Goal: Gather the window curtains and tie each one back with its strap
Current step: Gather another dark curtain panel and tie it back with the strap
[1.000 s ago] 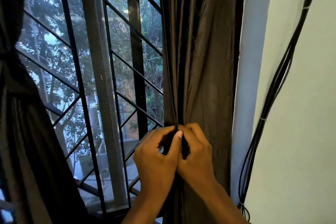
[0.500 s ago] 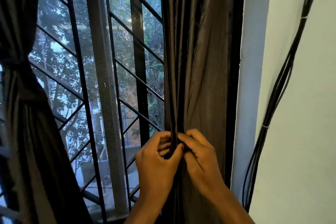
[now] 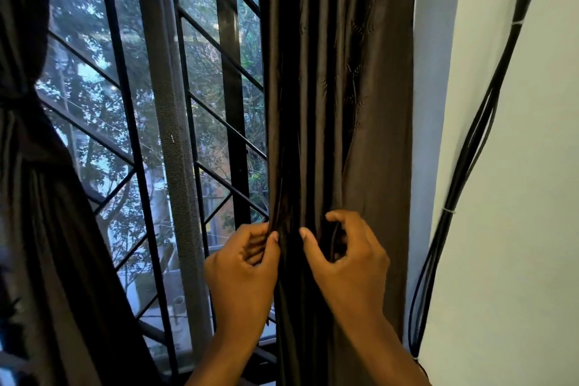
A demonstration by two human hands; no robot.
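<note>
A dark brown right curtain (image 3: pixel 338 88) hangs in narrow folds against the right side of the window. My left hand (image 3: pixel 244 266) pinches the curtain's left edge between thumb and curled fingers. My right hand (image 3: pixel 344 257) grips a fold further right, fingers curled round the cloth. A small gap of fabric lies between the two hands. At the far left the left curtain (image 3: pixel 40 229) is drawn in at a strap (image 3: pixel 12 100) and flares below it. No strap shows on the right curtain.
Behind the curtains stands a window with a black metal grille (image 3: pixel 131 135) of upright and diagonal bars, trees outside. A bundle of black cables (image 3: pixel 479 122) runs down the pale wall (image 3: pixel 517 229) to the right.
My hands, pressed together on the curtain folds before, have moved apart; the right hand has shifted right onto another fold. The view has tilted slightly.
</note>
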